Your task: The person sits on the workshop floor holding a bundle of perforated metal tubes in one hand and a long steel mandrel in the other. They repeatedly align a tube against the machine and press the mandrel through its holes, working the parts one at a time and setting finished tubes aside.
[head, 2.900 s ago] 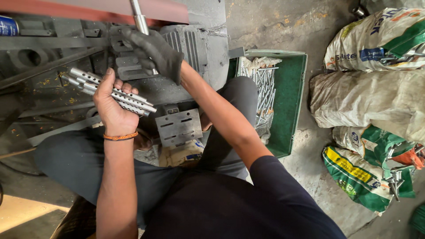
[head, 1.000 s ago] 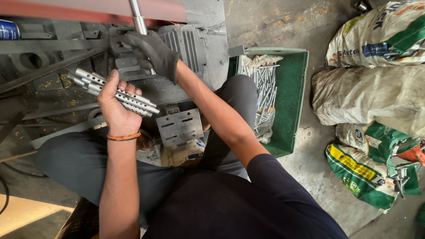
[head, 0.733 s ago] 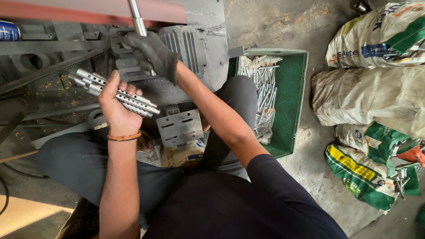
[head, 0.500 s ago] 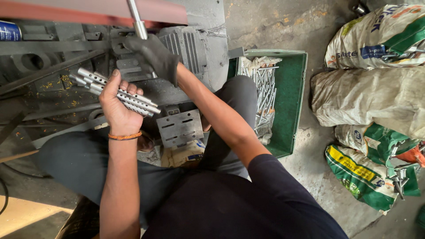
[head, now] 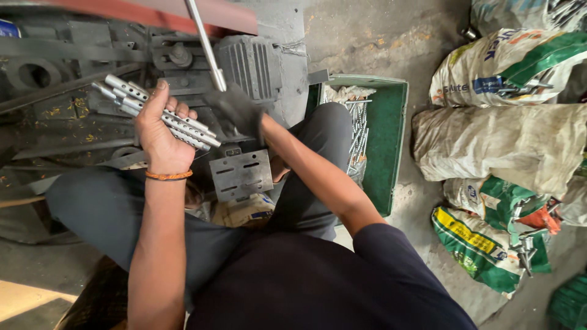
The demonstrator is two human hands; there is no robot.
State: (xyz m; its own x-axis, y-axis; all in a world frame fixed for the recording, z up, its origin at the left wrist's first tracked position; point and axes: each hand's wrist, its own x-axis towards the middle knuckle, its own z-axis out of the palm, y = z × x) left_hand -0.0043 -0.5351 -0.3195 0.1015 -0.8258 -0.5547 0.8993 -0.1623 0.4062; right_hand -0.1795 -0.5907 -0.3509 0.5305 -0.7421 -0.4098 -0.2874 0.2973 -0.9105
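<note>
bundle of metal rods (head: 156, 113) held across the left hand (head: 160, 137), fingers wrapped round it, in front of the dark machine (head: 122, 67). right hand (head: 235, 113), in a dark glove and blurred, sits just below the lever (head: 205, 43); its grip cannot be told. green crate (head: 388, 140) of rods lies right of the knee, sacks (head: 501, 146) beyond.

Soft, even daylight fills the wide-angle view, edges bowed, with motion blur smearing the gloved right hand (head: 235, 113).

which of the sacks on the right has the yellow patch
The lowest sack, lying nearest the person: green and white with a yellow patch. The sacks above it are white and green or plain dusty white.
</note>
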